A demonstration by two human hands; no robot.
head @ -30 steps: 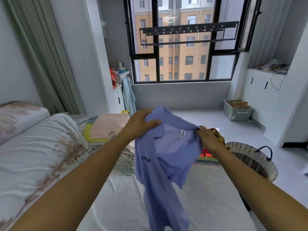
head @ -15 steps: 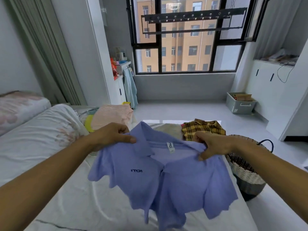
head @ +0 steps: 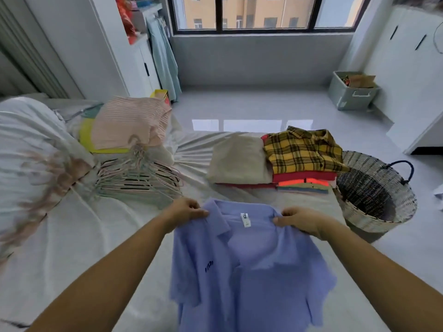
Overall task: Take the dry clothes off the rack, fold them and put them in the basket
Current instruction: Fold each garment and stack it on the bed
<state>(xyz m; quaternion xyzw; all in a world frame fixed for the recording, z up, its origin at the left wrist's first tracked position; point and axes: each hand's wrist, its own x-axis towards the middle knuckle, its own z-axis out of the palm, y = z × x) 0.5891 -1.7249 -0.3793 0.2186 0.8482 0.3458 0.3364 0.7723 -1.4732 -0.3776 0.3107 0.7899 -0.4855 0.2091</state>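
Observation:
A light blue polo shirt hangs spread out over the white bed, front towards me. My left hand pinches its left shoulder by the collar. At the other shoulder my right hand grips the cloth. Beyond the shirt lie folded clothes: a beige piece and a yellow plaid shirt on top of red and orange items. The woven basket stands on the floor at the bed's right corner and looks dark inside.
Several hangers lie in a heap on the bed, left of middle. Behind them are a pink striped garment over something yellow, and a floral duvet at far left. A grey storage box sits by the right wall.
The view has tilted down towards the bed. Both hands have lowered the shirt and drawn it nearer, still held at the shoulders and spread flat.

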